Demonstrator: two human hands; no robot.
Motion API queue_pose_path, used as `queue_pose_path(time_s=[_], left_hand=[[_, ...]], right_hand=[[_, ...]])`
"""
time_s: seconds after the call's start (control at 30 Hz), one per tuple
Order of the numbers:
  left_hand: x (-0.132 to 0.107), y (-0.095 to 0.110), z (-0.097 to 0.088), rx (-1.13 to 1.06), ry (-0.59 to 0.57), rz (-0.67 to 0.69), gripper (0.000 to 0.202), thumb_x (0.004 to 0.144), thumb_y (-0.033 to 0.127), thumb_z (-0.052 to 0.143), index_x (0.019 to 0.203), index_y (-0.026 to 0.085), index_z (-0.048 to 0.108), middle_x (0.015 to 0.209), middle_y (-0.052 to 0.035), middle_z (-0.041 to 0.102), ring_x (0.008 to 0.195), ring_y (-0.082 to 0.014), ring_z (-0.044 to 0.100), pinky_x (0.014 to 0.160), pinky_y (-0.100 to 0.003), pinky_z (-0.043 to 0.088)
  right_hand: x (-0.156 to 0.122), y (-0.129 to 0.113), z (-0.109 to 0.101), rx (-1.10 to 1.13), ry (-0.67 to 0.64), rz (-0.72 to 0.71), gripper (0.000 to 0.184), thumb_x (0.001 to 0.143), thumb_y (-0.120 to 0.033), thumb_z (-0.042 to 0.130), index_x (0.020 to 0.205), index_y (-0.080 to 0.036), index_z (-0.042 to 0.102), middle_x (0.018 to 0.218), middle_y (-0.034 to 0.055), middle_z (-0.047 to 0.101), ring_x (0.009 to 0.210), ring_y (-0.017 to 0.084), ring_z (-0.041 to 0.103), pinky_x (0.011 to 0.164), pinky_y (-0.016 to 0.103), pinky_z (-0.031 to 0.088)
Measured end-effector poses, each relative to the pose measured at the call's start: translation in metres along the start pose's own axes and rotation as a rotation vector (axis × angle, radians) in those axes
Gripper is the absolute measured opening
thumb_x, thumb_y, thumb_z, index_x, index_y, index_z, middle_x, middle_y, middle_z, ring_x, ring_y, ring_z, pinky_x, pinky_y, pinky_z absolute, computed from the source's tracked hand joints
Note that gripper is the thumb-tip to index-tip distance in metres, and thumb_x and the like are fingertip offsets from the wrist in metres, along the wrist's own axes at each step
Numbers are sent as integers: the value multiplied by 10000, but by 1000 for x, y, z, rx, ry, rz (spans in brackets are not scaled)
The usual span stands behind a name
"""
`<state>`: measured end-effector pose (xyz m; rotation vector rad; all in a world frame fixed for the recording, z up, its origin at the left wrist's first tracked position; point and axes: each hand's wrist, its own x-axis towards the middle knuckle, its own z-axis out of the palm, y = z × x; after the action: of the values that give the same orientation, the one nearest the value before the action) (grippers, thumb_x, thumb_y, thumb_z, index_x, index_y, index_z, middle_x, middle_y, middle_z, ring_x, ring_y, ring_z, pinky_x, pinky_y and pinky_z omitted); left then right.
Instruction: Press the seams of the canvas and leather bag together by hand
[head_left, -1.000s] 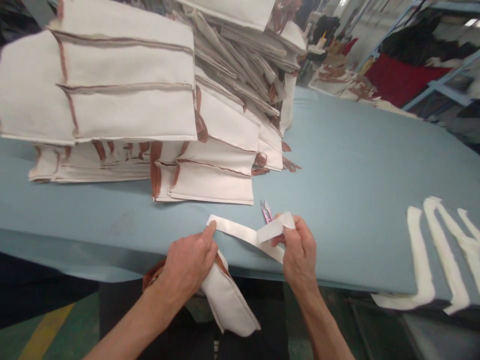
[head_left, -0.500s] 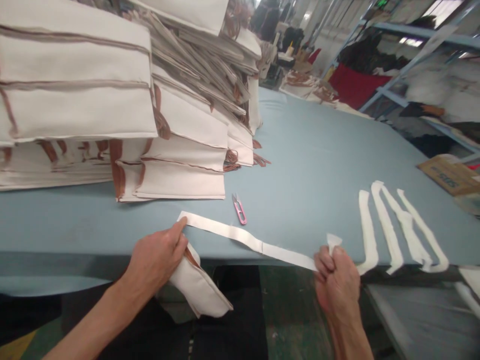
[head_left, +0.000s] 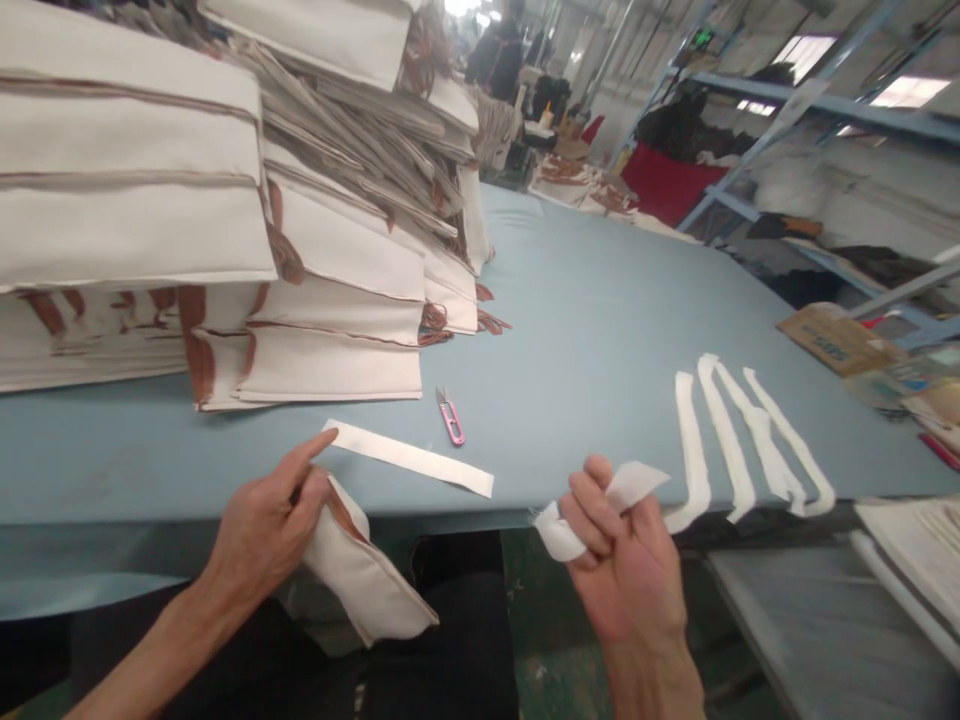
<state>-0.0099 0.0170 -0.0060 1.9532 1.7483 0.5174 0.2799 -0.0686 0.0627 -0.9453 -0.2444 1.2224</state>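
Note:
A short white fabric strip point(head_left: 412, 460) lies flat near the table's front edge. The index finger of my left hand point(head_left: 270, 520) presses on its left end. Between that hand's thumb and curled fingers, a cream cloth piece point(head_left: 367, 580) with brown trim hangs over the edge. My right hand point(head_left: 619, 550) is closed around a crumpled white strip point(head_left: 637, 483), whose ends stick out on both sides of the fingers. A gap separates this strip from the one on the table. Pink thread snips point(head_left: 451, 418) lie just behind the flat strip.
Stacks of cream cloth pieces point(head_left: 337, 370) with brown trim fill the table's left side. Several long white strips point(head_left: 724, 440) drape over the front edge at right. A cardboard box point(head_left: 836, 340) sits at the far right, before blue shelving point(head_left: 787, 95).
The long strip is now in two parts. My right hand has lifted and turned palm up with one part bunched in it. My left hand still presses the other; the view has swung right.

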Motion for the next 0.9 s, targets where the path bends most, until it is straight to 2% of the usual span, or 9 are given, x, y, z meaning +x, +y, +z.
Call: queue_pose_path(time_s=[0.1,0.2,0.27,0.33,0.43,0.53,0.67,0.77,0.9], left_hand=[[-13,-2,-3,-154,-66,42,502,998,451,418,1334,171,665,616,30,622,573,-200,595,613,-278,443],[-32,9,-4,-359,-339,60,344,1015,403,454,1007,215,742,727,6,702,703,-198,639,669,-260,443],[-46,21,1,-432,-426,69,305,984,347,517,829,225,749,722,3,708,744,-203,648,642,-243,434],[-58,34,13,-532,-464,70,186,911,309,615,899,246,790,731,20,707,752,-197,648,653,-233,448],[-67,46,33,-849,-557,39,305,760,301,783,1055,229,802,713,34,687,661,-178,612,598,-232,457],[-68,45,40,-968,-483,-4,429,819,361,732,1214,193,748,867,-20,747,728,-200,651,615,-249,496],[-69,36,26,-1126,-243,-24,734,795,547,747,1428,198,617,1315,-101,723,1093,-306,677,895,-328,562],[-70,38,13,-1094,-124,-77,575,895,597,657,1279,175,731,1162,-119,783,1026,-308,704,883,-348,568],[-72,41,11,-1061,-172,-49,601,876,609,694,1285,169,720,919,-71,762,785,-231,670,718,-302,552]], right_hand=[[2,15,39,119,-113,117,361,803,-492,824,802,-205,605,592,-135,232,489,86,73,333,133,301],[2,27,72,214,-203,180,408,862,-582,729,803,-199,602,604,-128,237,488,87,89,344,130,313],[1,35,93,266,-248,186,420,871,-593,711,795,-201,581,615,-127,242,488,84,103,361,123,332],[-1,42,113,295,-291,182,409,865,-575,723,797,-204,565,622,-128,242,485,82,117,374,118,342],[-6,51,132,281,-350,162,366,867,-526,736,806,-218,549,626,-126,226,483,88,128,386,111,346],[-11,58,133,242,-348,143,351,859,-501,744,789,-223,541,633,-122,217,490,93,121,398,118,362],[-18,71,111,201,-279,116,387,820,-535,760,747,-213,561,634,-115,229,514,100,120,413,149,391],[-23,82,93,149,-259,105,398,836,-571,733,742,-216,578,636,-106,235,532,111,126,431,163,395],[-29,93,82,127,-272,63,394,837,-577,728,722,-226,592,628,-98,224,540,123,139,450,175,382]])
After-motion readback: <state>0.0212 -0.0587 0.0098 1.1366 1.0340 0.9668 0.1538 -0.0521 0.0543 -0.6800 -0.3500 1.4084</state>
